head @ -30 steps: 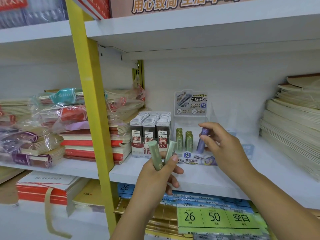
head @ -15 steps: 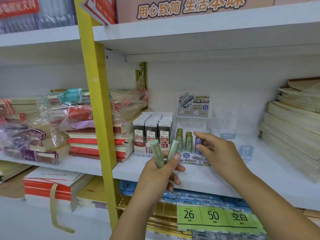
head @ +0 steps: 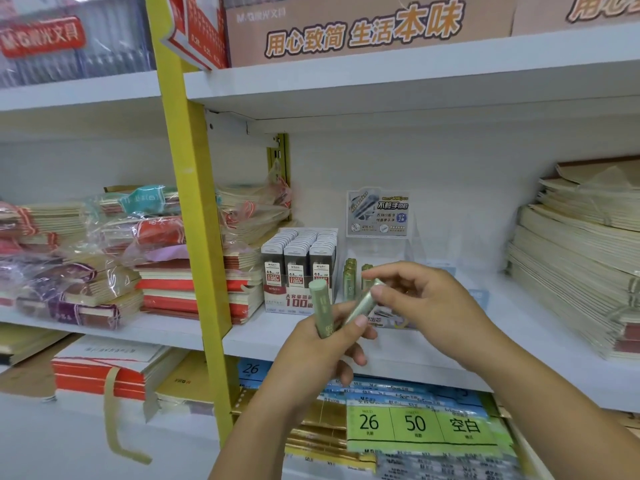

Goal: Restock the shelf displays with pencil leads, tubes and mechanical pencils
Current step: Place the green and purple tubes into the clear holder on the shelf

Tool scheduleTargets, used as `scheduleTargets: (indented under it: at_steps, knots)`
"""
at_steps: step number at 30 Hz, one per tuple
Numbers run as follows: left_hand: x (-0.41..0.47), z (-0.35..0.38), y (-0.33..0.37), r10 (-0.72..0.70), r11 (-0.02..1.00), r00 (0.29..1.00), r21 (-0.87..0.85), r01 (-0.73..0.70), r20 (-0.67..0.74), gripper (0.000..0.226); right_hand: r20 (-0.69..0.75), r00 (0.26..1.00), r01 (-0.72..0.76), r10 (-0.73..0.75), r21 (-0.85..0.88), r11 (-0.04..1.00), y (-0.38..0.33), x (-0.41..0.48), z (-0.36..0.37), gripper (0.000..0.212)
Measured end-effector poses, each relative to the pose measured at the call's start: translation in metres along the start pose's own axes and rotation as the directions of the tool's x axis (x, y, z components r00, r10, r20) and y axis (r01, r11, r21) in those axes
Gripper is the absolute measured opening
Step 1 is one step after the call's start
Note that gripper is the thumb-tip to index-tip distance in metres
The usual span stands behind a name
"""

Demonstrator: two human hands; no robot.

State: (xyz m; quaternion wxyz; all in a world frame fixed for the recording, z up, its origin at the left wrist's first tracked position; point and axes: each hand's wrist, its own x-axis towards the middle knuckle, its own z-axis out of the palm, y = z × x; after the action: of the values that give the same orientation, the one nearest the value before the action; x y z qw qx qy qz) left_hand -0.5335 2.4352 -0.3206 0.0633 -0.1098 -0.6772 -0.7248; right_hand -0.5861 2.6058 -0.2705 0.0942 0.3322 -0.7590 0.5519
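Partly done. Left grip (head: 322, 348) round two tubes (head: 320, 306); right grip (head: 429, 299) pinching top of one, not shelved yet. Just behind, display (head: 379, 216) with few stocked tubes (head: 349, 280), seemingly much room left.

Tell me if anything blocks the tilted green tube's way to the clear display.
Nothing visible does: the tilted tube, pinched by the right hand and held by the left hand, lies in front of the display.

Green tubes (head: 362, 301): smooth, faint metallic sheen. Display stand (head: 426, 244): clear glossy plastic. White shelf (head: 277, 336): smooth, matt. Yellow upright (head: 194, 202): painted, slight gloss. Left wrap (head: 104, 251): crinkled glossy film. Right stacks (head: 571, 278): matt cream paper.
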Motion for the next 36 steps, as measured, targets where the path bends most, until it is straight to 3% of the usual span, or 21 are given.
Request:
scheduleTargets:
  at_steps: [4, 8, 10, 15, 19, 22, 26, 32, 36]
  knots:
    - [-0.001, -0.007, 0.003, -0.025, 0.991, 0.995, -0.133, 0.013, -0.092, 0.029, 0.037, 0.996, -0.080, 0.076, 0.128, 0.989, -0.001, -0.005, -0.014, 0.025]
    - [-0.001, -0.010, 0.002, -0.007, 0.993, 0.982, -0.117, -0.016, -0.189, 0.016, 0.125, 0.976, -0.181, 0.180, -0.009, 0.984, 0.003, -0.010, -0.012, 0.018]
    - [-0.001, -0.010, 0.002, 0.015, 0.999, 0.983, -0.040, -0.023, -0.183, 0.015, 0.133, 0.974, -0.176, 0.181, -0.047, 0.983, 0.003, -0.011, -0.008, 0.008]
    - [0.000, -0.010, 0.003, 0.014, 1.000, 0.990, 0.021, -0.011, -0.142, 0.011, 0.105, 0.988, -0.092, 0.109, -0.160, 0.983, 0.003, -0.007, 0.003, 0.008]
    - [0.001, -0.013, 0.002, -0.019, 0.999, 0.988, 0.032, 0.024, -0.154, 0.016, 0.219, 0.970, -0.071, 0.107, -0.164, 0.984, 0.005, -0.003, 0.003, 0.032]
    - [0.006, -0.018, 0.000, -0.017, 0.993, 0.969, 0.105, 0.045, -0.248, 0.008, 0.088, 0.994, -0.053, 0.064, -0.114, 0.992, 0.001, 0.007, -0.007, 0.049]
    - [0.010, -0.025, -0.007, 0.036, 0.974, 0.951, 0.226, 0.036, -0.307, 0.027, -0.091, 0.995, 0.034, -0.043, -0.093, 0.995, -0.008, 0.041, -0.017, 0.045]
    - [0.014, -0.036, -0.008, -0.044, 0.974, 0.986, 0.215, 0.078, -0.158, 0.023, -0.195, 0.974, 0.057, -0.114, -0.274, 0.960, 0.004, 0.079, -0.021, 0.029]
    - [0.016, -0.039, -0.013, 0.039, 0.937, 0.989, 0.350, 0.013, -0.142, 0.026, -0.187, 0.976, 0.032, -0.114, -0.396, 0.918, 0.018, 0.086, -0.014, 0.026]
